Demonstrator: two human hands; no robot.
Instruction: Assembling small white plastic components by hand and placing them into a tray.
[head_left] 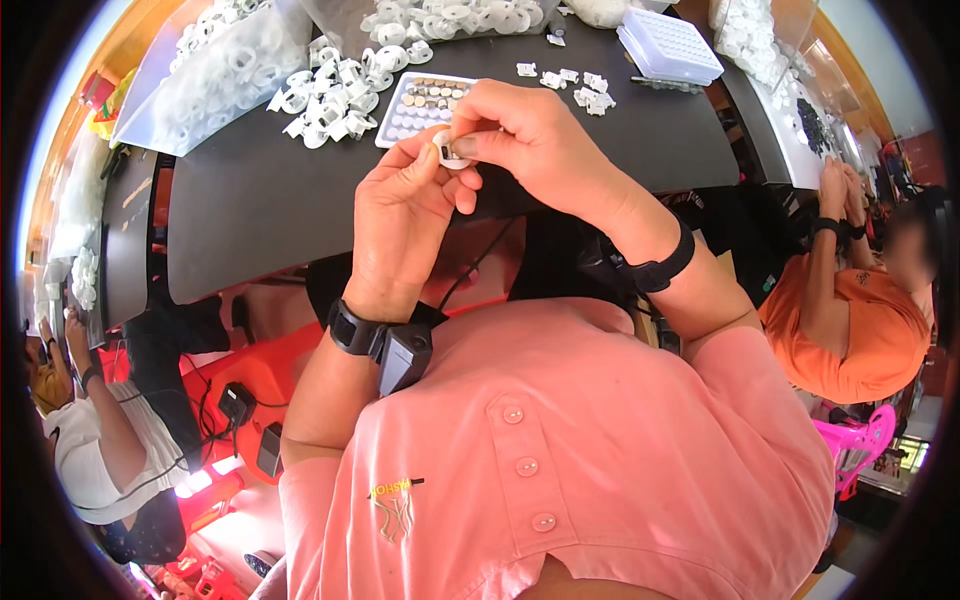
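Between my two hands, above the near edge of the dark table, is a small round white plastic part (455, 161) with a dark spot in its middle. My left hand (412, 185) pinches it at its left side between thumb and fingers. From the right, the thumb and fingers of my right hand (515, 140) press on the same part; anything smaller under those fingertips is hidden. Just behind my hands lies a white tray (388, 137) with rows of small round pieces, some metallic. A pile of similar white plastic parts (335, 95) sits left of the tray.
Large clear bags of white parts (225, 85) stand along the table's far side. At the far right are stacked white trays (672, 45), with a few small white pieces (592, 95) nearby. Co-workers sit at both sides, one in an orange shirt (850, 325).
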